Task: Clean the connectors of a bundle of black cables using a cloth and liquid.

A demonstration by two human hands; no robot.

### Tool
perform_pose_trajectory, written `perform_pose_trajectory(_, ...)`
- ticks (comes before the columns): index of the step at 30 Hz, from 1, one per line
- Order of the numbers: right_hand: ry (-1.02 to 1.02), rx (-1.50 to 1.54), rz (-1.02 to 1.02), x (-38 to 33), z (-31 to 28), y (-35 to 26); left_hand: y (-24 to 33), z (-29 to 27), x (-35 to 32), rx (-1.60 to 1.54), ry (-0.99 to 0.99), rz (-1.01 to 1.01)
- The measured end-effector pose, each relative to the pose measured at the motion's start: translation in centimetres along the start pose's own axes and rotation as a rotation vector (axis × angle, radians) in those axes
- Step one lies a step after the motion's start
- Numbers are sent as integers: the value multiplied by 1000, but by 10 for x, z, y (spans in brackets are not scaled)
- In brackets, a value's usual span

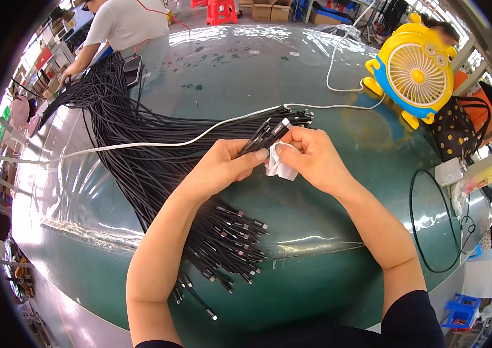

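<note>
My left hand (226, 165) is closed round the ends of several black cables, whose connector plugs (264, 136) point up and to the right. In my right hand (311, 155) a crumpled white cloth or tissue (281, 165) is pinched, pressed close to one silver-tipped plug. Beneath and left of my hands spreads a large bundle of black cables (127, 136). Many of its plug ends (228, 243) fan out toward me, below my left forearm. A second group of plug ends (301, 118) lies just beyond my hands.
A white cord (199, 139) crosses over the cables. At the right stands a yellow and blue character-shaped fan (415, 75) beside a dotted bag (460, 130). A black cable loop (413, 220) hangs at the table's right. Another person (124, 26) works at the far left.
</note>
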State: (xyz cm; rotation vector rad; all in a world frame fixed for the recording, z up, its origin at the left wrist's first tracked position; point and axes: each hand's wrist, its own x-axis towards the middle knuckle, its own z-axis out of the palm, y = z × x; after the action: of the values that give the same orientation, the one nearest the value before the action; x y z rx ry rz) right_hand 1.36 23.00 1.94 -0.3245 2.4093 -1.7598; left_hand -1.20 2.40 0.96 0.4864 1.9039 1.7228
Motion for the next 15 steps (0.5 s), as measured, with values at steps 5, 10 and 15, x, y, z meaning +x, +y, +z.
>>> perform_pose_trajectory(5, 15, 85, -101, -6, 8, 4, 0, -3, -1, -54, -55, -34)
perform_pose_trajectory(10, 85, -115, -217, -12, 9, 9, -13, -9, 2, -65, 20, 23)
perform_pose_trajectory(15, 70, 124, -106, -14, 9, 0, -3, 2, -2, -83, 64, 58)
